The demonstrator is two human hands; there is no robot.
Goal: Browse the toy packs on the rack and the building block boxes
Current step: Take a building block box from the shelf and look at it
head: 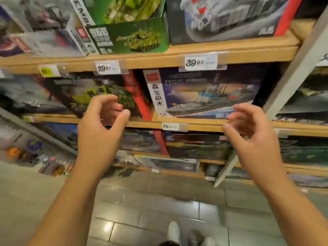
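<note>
Building block boxes fill wooden shelves in front of me. A dark box with a grey warship picture stands on the middle shelf, between my two raised hands. Left of it leans a dark box with a green vehicle picture. A green tank box sits on the shelf above. My left hand hovers in front of the green-vehicle box, fingers loosely curled, holding nothing. My right hand floats near the warship box's lower right corner, fingers loosely curled and empty. Neither hand touches a box.
Price tags hang on the wooden shelf edges. Toy packs hang on a rack at the lower left. A grey upright post divides the shelving on the right. Grey floor tiles and a white shoe lie below.
</note>
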